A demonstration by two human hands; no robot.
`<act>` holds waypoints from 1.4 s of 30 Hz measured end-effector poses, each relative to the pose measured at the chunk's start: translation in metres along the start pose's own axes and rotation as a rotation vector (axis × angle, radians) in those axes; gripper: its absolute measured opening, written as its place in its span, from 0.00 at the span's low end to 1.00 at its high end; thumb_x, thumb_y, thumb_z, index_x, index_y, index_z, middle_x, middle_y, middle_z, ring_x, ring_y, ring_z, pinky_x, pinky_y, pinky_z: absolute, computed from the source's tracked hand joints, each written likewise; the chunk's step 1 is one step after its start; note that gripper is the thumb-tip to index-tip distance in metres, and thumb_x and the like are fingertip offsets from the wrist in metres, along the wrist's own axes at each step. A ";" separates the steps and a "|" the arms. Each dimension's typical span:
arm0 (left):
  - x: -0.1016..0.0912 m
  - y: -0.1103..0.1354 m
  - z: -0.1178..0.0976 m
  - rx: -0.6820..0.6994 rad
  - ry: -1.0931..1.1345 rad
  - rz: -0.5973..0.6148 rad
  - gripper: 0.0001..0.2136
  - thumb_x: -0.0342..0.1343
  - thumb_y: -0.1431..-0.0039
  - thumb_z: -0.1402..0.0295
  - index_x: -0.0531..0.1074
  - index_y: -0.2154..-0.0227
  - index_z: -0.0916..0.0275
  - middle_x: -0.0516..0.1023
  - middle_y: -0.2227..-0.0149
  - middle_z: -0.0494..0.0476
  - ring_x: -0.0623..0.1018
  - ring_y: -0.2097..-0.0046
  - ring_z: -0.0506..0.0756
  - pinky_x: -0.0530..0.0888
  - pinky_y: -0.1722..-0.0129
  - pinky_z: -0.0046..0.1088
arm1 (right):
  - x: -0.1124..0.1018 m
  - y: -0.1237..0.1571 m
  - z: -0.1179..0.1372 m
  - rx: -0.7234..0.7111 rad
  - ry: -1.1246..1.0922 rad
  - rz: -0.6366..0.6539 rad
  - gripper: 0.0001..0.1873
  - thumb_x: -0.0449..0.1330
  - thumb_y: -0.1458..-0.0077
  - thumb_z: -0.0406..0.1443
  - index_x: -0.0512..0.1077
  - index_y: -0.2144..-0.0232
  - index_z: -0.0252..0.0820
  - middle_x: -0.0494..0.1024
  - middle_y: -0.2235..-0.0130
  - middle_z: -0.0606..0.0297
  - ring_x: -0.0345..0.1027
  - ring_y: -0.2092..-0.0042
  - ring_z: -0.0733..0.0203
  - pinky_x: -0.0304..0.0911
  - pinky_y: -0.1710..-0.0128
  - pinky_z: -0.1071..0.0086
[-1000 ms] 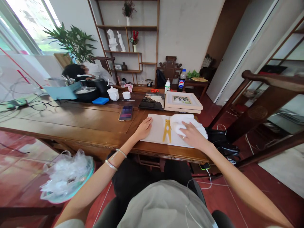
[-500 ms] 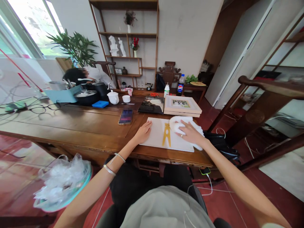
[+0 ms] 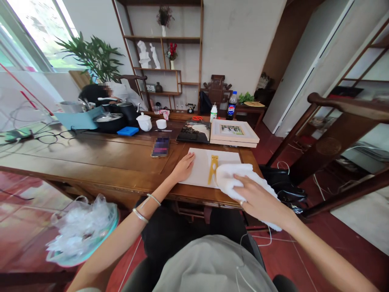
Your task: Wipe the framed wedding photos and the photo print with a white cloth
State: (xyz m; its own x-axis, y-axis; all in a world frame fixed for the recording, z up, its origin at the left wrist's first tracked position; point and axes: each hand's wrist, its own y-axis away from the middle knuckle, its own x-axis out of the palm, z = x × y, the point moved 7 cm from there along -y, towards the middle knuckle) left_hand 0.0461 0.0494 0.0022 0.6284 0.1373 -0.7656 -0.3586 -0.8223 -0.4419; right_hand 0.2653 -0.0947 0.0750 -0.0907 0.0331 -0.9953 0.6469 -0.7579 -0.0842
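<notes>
A flat white board [image 3: 199,164] lies at the table's front edge, with a yellow A-shaped figure [image 3: 214,164] on its middle. My left hand [image 3: 184,167] rests flat on the board's left side, fingers stretched out and holding nothing. In my right hand [image 3: 251,192] is a bunched white towel [image 3: 235,172], pressed over the board's right front part. The towel covers the right leg of the yellow figure and the near right corner of the board. Its loose end hangs past the table edge below my wrist.
Behind the board lie a framed picture [image 3: 232,140] and a dark album-like cover [image 3: 193,132]. A phone [image 3: 160,147] lies to the left, near a white teapot [image 3: 144,121]. A cola bottle [image 3: 231,106] stands behind. A person [image 3: 124,93] leans at the far left. A wooden chair [image 3: 326,142] is at right.
My right hand has drawn the towel toward me and a little right, from the board's far right corner to its near right part. My left hand has stayed in place.
</notes>
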 end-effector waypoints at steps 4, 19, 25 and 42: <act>0.000 0.000 0.001 0.005 0.009 0.004 0.21 0.40 0.37 0.70 0.64 0.43 0.66 0.64 0.39 0.63 0.59 0.36 0.59 0.57 0.36 0.45 | 0.002 -0.012 -0.023 0.053 -0.022 -0.038 0.14 0.51 0.45 0.32 0.74 0.59 0.38 0.66 0.43 0.48 0.56 0.40 0.45 0.55 0.44 0.54; -0.001 -0.001 0.000 -0.020 0.022 -0.020 0.20 0.42 0.39 0.71 0.66 0.45 0.66 0.65 0.40 0.63 0.60 0.36 0.59 0.58 0.37 0.46 | 0.018 -0.043 -0.040 0.022 0.020 -0.056 0.16 0.53 0.50 0.26 0.74 0.60 0.37 0.64 0.41 0.50 0.44 0.35 0.45 0.45 0.40 0.44; 0.000 0.000 0.003 -0.025 0.030 -0.025 0.21 0.41 0.39 0.71 0.66 0.45 0.67 0.65 0.40 0.64 0.60 0.36 0.60 0.57 0.37 0.46 | 0.009 0.015 0.018 -0.021 -0.035 -0.011 0.23 0.52 0.62 0.22 0.76 0.64 0.43 0.56 0.36 0.59 0.40 0.34 0.43 0.43 0.38 0.42; -0.003 0.001 -0.002 -0.042 0.020 -0.002 0.21 0.41 0.38 0.71 0.65 0.45 0.69 0.64 0.40 0.66 0.60 0.36 0.60 0.57 0.36 0.44 | 0.020 -0.091 -0.081 0.102 0.087 -0.076 0.15 0.49 0.40 0.33 0.72 0.56 0.35 0.71 0.47 0.45 0.48 0.37 0.43 0.50 0.43 0.47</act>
State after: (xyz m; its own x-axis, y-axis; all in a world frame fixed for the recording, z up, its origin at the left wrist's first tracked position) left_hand 0.0452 0.0475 0.0049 0.6430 0.1284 -0.7550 -0.3281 -0.8446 -0.4230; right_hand 0.2658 0.0279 0.0594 -0.0678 0.1453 -0.9871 0.5597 -0.8135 -0.1581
